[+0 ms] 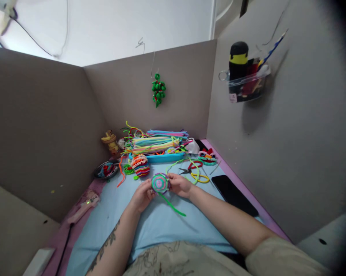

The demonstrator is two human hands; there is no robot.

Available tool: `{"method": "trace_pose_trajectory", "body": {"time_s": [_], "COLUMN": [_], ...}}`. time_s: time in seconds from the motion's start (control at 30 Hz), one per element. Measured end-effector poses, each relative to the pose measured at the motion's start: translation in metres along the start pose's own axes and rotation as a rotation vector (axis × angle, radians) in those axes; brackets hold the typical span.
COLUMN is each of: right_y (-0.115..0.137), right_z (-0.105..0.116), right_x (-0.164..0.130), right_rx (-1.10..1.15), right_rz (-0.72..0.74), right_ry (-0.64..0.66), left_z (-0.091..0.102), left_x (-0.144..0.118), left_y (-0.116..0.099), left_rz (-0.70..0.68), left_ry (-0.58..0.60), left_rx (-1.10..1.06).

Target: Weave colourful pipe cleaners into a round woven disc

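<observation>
Grey partition walls are closing in a small craft desk on three sides, and a light blue mat (161, 226) is covering most of its pink top. Over the middle of the mat, both hands are holding up a round coiled pipe-cleaner disc (160, 183) with purple, green and pink rings. The left hand (142, 196) is pinching its left edge with fingers curled closed around it, while the right hand (181, 185) is gripping the right edge the same way. A green pipe-cleaner tail (173, 207) is trailing from the disc's lower edge down and to the right, over the mat.

Behind the hands, a blue tray (158, 157) is carrying a heap of bright pipe cleaners (157, 142). A striped coiled piece (140, 165) is sitting just left of the tray's front. Scissors (190, 169) with red handles are lying to the right of the disc, beside a yellow loop (200, 178). A black phone (233, 194) is resting near the right wall. A glue gun (83, 207) is lying at the left edge of the desk. On the back wall, a green beaded ornament (158, 90) is hanging from a wire hook, and a clear holder (246, 82) on the right wall is keeping a black-and-yellow bottle (238, 61).
</observation>
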State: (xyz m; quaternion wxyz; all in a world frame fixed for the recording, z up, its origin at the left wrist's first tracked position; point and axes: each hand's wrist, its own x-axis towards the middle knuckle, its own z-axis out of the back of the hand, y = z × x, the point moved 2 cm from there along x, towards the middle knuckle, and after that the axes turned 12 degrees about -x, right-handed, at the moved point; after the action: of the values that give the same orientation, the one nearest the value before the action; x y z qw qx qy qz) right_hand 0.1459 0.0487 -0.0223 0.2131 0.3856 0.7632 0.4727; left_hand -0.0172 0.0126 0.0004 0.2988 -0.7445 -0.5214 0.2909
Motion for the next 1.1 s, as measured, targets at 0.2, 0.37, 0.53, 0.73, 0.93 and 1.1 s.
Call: {"method": "trace_pose_trajectory", "body": {"time_s": [0.2,0.37,0.53,0.73,0.93,1.1], "right_y": [-0.001,-0.007,-0.011,-0.008,-0.008,-0.007], "right_z": [0.0,0.006,0.009,0.007,0.005,0.003], "right_x": [0.002,0.007,0.009,0.007,0.007,0.005], "right_rx": [0.008,0.013,-0.012,-0.032,-0.086,-0.231], "right_rz": [-0.096,-0.095,-0.095,-0.094,-0.099,-0.004], "right_ry": [-0.139,-0.36,-0.526,-0.583,-0.596,-0.615], "left_z": [-0.009,-0.002,0.002,0.003,0.0,0.005], "left_x": [-0.004,0.0,0.006,0.008,0.003,0.004], "left_y": [0.001,0.003,0.005,0.005,0.004,0.003], "left_rz": [0.038,-0.082,-0.287,-0.31,-0.056,-0.027], "left_ry": [0.089,-0.044,-0.144,-0.213,-0.219,-0.224], "left_rx": [0.024,0.08,0.382,0.477,0.244,0.034]}}
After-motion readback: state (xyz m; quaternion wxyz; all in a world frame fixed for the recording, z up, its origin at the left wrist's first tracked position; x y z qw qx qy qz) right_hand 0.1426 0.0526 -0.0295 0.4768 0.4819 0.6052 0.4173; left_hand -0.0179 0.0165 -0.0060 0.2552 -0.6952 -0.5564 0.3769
